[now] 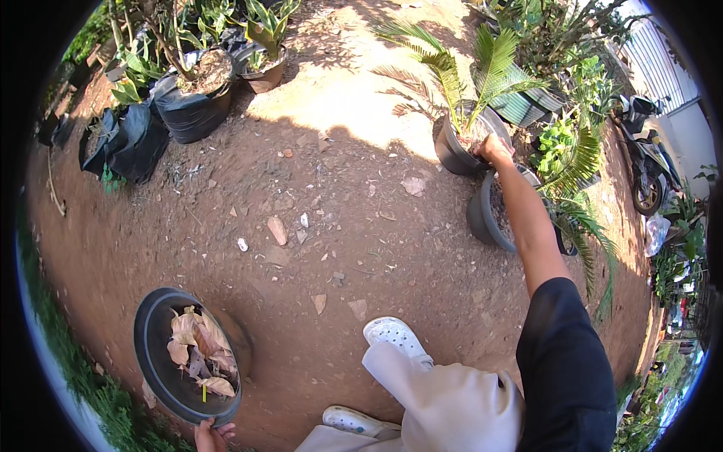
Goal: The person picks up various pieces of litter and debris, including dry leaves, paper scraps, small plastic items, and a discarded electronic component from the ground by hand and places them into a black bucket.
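My left hand (212,436) grips the lower rim of a black plastic plant pot (148,353), tilted with its mouth towards me. Dry brown leaves (204,344) and a small yellow-green piece (204,393) lie inside. At upper right, my outstretched right hand (496,149) is at the soil of a second dark pot (451,152), where a small cycad (464,93) with feathery fronds grows. Its fingertips are partly hidden, so whether they hold anything cannot be told. Beneath that forearm stands a grey pot (484,217) with soil in it.
White clogs (395,334) are on my feet on bare, stony earth (316,226). Black grow bags (192,116) and a potted snake plant (265,76) stand at upper left. More fronds (582,164) spread at right, with a motorcycle (647,158) beyond them.
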### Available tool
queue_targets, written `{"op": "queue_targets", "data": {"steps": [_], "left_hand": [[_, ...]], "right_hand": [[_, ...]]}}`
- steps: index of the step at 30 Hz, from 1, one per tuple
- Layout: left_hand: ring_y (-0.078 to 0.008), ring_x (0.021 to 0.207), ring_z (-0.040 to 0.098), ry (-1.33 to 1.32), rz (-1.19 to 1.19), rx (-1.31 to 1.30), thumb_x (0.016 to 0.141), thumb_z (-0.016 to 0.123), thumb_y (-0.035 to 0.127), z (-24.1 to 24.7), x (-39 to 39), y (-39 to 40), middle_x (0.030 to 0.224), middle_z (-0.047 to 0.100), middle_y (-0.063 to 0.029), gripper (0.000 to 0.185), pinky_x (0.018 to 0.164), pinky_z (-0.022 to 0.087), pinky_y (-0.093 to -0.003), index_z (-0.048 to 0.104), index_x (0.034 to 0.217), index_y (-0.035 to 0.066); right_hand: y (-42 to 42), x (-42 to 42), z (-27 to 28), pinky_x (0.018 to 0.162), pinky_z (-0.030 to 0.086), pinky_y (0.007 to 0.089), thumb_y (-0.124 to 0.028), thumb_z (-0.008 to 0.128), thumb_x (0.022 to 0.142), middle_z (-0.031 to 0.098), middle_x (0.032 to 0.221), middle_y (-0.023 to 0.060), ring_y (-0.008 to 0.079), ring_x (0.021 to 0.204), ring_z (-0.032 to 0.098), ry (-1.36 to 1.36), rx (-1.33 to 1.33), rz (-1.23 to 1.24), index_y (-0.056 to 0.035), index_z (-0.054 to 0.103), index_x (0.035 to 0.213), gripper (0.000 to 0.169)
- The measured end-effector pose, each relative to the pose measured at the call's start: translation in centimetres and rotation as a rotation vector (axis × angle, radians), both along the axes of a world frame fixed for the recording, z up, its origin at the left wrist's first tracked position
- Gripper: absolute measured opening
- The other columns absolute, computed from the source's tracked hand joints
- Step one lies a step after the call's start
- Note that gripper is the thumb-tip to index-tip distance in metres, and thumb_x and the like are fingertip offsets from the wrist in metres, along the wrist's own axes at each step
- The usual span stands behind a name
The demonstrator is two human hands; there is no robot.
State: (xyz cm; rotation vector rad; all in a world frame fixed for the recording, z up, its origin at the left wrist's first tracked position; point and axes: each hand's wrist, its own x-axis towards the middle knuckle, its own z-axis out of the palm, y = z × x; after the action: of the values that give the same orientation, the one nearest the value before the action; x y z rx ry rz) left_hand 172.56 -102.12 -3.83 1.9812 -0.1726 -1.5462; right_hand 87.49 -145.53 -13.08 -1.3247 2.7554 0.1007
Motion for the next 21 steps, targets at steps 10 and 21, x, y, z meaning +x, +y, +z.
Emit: {"op": "queue_targets", "data": {"steps": [10, 21], "left_hand": [[-0.0251, 0.075, 0.072, -0.001, 0.149, -0.059, 0.099, 0.053, 0.018, -0.7, -1.9, 0.6, 0.105, 0.068, -0.0115, 0.032, 0.063, 0.057, -0.0348, 0.048, 0.129, 0.006], [-0.0241, 0.081, 0.073, 0.104, 0.071, -0.097, 0.105, 0.049, 0.017, -2.1, -6.6, 0.6, 0.112, 0.066, -0.0108, 0.029, 0.066, 0.056, -0.0343, 0.045, 0.131, 0.005]], "right_hand": [[2.6, 6.0, 3.6, 0.073, 0.052, 0.0281, -0.016, 0.083, 0.082, 0.072, 0.094, 0.0055, 0.0116, 0.080, 0.063, -0.864, -0.764, 0.005, 0.0003, 0.066, 0.117, 0.042], [14.2, 40.4, 16.7, 0.072, 0.049, 0.0216, -0.025, 0.081, 0.090, 0.075, 0.110, 0.0071, 0.0071, 0.085, 0.067, -1.682, 0.031, 0.707, -0.0015, 0.053, 0.138, 0.060]]}}
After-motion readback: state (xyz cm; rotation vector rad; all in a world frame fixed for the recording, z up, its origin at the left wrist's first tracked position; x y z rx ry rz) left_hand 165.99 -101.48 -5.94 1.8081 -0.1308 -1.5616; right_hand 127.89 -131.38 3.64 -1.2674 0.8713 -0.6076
